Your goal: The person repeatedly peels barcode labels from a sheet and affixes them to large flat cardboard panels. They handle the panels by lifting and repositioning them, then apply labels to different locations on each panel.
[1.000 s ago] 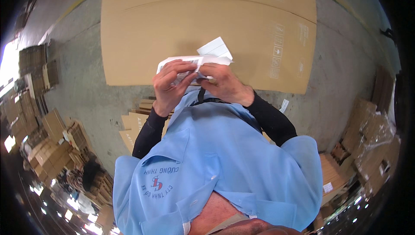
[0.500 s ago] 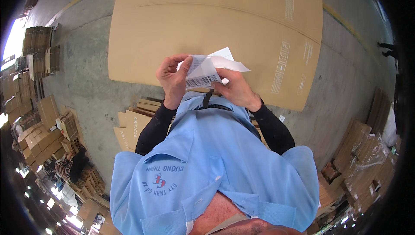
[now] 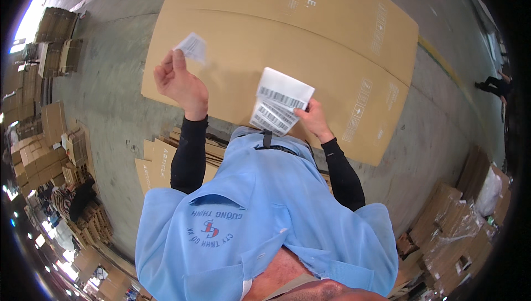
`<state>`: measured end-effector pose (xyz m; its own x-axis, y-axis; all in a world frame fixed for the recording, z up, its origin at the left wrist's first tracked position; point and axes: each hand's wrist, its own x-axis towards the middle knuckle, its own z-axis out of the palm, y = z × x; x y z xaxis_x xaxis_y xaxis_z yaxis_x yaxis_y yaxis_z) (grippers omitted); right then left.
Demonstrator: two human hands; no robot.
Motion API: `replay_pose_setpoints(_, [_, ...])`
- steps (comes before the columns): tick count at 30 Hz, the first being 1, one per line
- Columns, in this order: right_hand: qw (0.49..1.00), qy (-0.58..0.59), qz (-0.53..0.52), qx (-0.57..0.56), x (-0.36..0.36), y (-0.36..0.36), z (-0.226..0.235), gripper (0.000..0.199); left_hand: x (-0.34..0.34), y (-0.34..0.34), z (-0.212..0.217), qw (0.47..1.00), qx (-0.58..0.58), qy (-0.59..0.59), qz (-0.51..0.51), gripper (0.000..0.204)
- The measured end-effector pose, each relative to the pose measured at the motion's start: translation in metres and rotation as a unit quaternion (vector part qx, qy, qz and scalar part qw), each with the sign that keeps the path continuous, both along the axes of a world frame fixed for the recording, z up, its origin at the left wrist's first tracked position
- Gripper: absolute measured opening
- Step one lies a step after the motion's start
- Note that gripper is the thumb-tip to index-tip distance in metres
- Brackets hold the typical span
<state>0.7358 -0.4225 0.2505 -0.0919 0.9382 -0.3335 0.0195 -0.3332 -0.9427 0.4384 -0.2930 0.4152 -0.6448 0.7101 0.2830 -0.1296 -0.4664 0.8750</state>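
Note:
My left hand [image 3: 180,82] is raised to the left and pinches a single small white barcode label [image 3: 192,46] between thumb and fingers. My right hand [image 3: 313,118] holds a sheet of white barcode labels [image 3: 279,102] close to my chest, its upper edge folded up. Both hands hover above a large flattened brown cardboard box [image 3: 310,41] that lies on the concrete floor in front of me. My light blue shirt and black sleeves fill the lower middle of the view.
A smaller stack of flattened cartons [image 3: 157,162] lies by my left side. Piles of folded cardboard [image 3: 52,41] line the left edge. Wrapped boxes [image 3: 459,223] stand at the lower right. A person [image 3: 492,86] is far off at the right, beyond a yellow floor line [image 3: 442,57].
My hands were together on the label sheet. Now the left hand has pulled away up and to the left with one label peeled off, while the right keeps the sheet.

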Motion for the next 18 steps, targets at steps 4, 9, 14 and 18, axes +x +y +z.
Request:
replay_pose_setpoints(4, [0.966, -0.137, -0.188, -0.117, 0.035, 0.011, -0.061, 0.038, 0.008, -0.022, 0.01, 0.864, 0.155, 0.475, 0.06, 0.033])
replay_pose_setpoints(9, [0.956, -0.026, -0.25, -0.152, 0.052, 0.014, -0.011, 0.061, 0.03, -0.046, -0.01, 0.799, 0.233, 0.552, -0.04, 0.051])
replay_pose_setpoints(14, [0.899, 0.357, 0.072, -0.243, 0.001, 0.005, 0.098, 0.074, 0.041, -0.065, -0.041, 0.788, 0.196, 0.572, -0.115, 0.048])
replay_pose_setpoints(18, [0.907, 0.339, 0.055, -0.245, -0.033, 0.009, 0.125, 0.049, 0.042, -0.074, -0.062, 0.782, 0.222, 0.564, -0.145, 0.05])
